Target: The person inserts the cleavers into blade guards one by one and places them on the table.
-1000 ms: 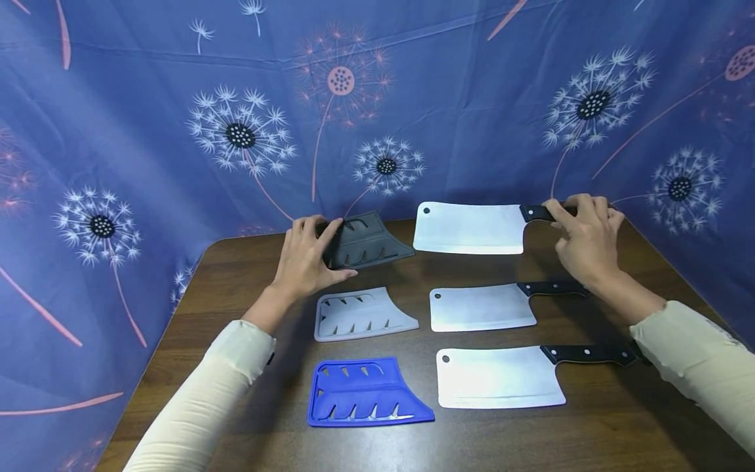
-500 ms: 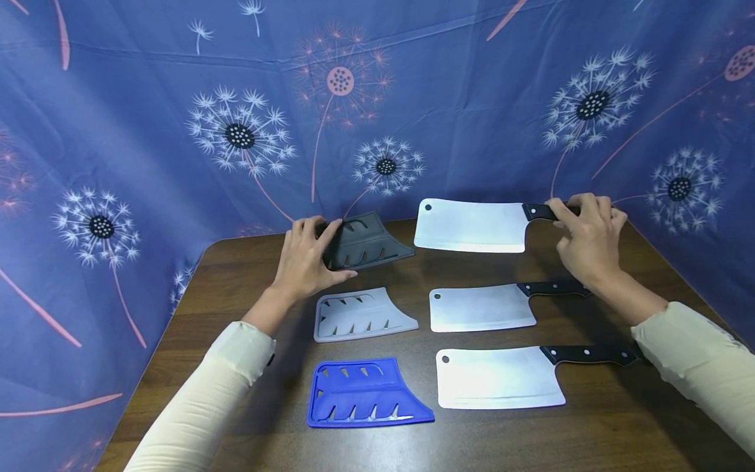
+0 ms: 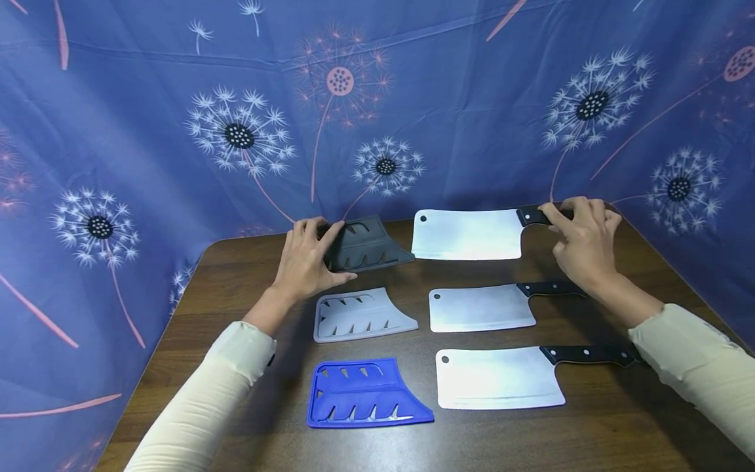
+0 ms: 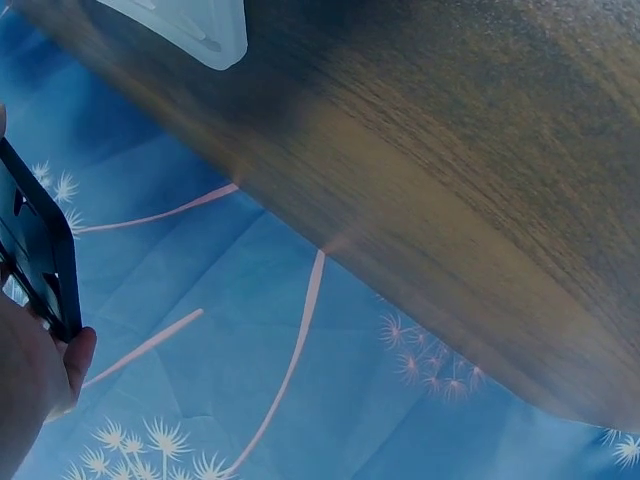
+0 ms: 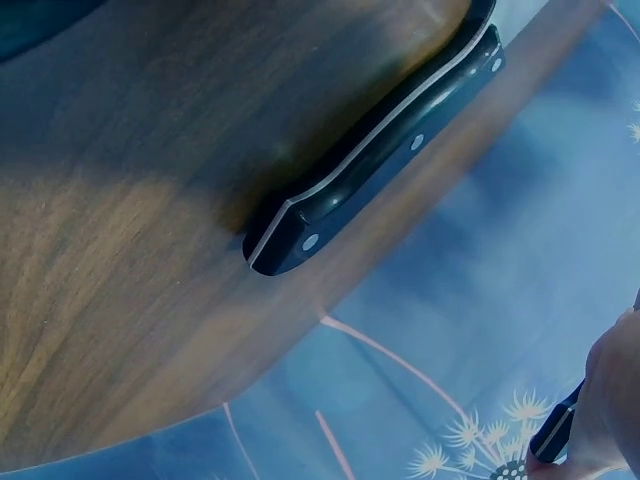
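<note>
My left hand point(image 3: 307, 259) holds the dark grey blade guard point(image 3: 368, 246) by its left end, at the back of the table. In the left wrist view the guard point(image 4: 40, 245) shows at the left edge with a thumb against it. My right hand point(image 3: 585, 242) grips the black handle of the farthest cleaver point(image 3: 466, 234), its blade pointing left. The blade's left end is right by the guard's pointed right tip; whether they touch I cannot tell. Only the butt of that handle point(image 5: 555, 432) shows beside the hand in the right wrist view.
A light grey blade guard point(image 3: 362, 316) and a blue one point(image 3: 366, 393) lie nearer on the wooden table point(image 3: 248, 419). Right of them lie a middle cleaver point(image 3: 480, 309) and a near cleaver point(image 3: 498, 378), handles to the right. A blue dandelion-print cloth point(image 3: 460, 118) hangs behind.
The far cleaver in my right hand rose a little, then came down and slightly left, its blade closer to the dark guard. My left hand and guard have barely moved.
</note>
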A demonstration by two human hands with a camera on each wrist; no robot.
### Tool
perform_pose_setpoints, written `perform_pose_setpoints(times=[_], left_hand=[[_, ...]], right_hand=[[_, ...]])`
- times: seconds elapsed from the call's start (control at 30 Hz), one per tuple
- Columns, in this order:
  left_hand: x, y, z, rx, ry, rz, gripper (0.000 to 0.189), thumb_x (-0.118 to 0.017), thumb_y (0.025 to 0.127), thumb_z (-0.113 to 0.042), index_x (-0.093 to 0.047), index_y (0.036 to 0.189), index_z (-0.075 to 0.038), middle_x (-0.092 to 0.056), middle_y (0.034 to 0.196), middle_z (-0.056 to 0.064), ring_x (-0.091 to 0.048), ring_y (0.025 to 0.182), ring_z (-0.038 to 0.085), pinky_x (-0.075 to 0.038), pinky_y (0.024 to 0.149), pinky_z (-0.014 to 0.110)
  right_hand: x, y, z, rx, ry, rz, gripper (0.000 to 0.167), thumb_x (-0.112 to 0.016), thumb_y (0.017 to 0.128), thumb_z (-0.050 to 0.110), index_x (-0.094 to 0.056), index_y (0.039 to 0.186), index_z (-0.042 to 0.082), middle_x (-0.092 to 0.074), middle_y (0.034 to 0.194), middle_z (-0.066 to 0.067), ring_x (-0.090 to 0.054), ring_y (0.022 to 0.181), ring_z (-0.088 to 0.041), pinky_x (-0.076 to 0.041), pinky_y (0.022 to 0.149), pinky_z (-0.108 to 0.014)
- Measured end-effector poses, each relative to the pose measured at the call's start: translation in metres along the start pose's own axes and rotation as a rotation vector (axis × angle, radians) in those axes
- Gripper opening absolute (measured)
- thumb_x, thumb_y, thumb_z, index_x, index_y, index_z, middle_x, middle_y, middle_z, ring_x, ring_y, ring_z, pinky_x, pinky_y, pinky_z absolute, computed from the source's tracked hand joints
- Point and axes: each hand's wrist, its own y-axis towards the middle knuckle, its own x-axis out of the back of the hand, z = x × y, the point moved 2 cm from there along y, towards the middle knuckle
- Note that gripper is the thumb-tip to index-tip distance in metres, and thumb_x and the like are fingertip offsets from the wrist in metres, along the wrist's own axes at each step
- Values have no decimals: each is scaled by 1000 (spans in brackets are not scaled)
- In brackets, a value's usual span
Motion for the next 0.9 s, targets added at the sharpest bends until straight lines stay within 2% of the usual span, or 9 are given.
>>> perform_pose_setpoints(times=[0.3, 0.57, 0.77, 0.9], left_hand=[[-1, -1, -1, -17, 2, 35, 100, -78, 59, -66, -49, 140, -15, -46, 126, 21, -43, 107, 41, -39, 75, 49], [-6, -5, -2, -27, -25, 27, 99, -79, 59, -65, -51, 138, -13, -46, 125, 21, -43, 106, 41, -39, 76, 50], [-6, -2, -12, -35, -48, 7, 99, -80, 58, -64, -52, 138, -13, -47, 126, 22, -43, 107, 41, -39, 79, 51], [-5, 3, -19, -55, -49, 15, 98, -79, 59, -65, -51, 138, -14, -46, 127, 21, -42, 108, 40, -38, 81, 51]], right_hand=[[-3, -3, 2, 38, 12, 20, 75, -48, 62, -27, -61, 124, 13, -47, 111, -26, -36, 102, -46, -18, 88, -66], [-4, -3, 5, 45, 28, 50, 73, -50, 62, -27, -60, 123, 12, -49, 110, -26, -37, 106, -46, -20, 88, -67], [-10, -1, 12, 45, 25, 90, 73, -55, 63, -26, -60, 124, 12, -49, 112, -25, -39, 107, -46, -23, 88, -66], [-13, 2, 18, 70, 28, 81, 74, -58, 61, -27, -60, 124, 12, -50, 111, -25, -40, 106, -46, -24, 87, -66]])
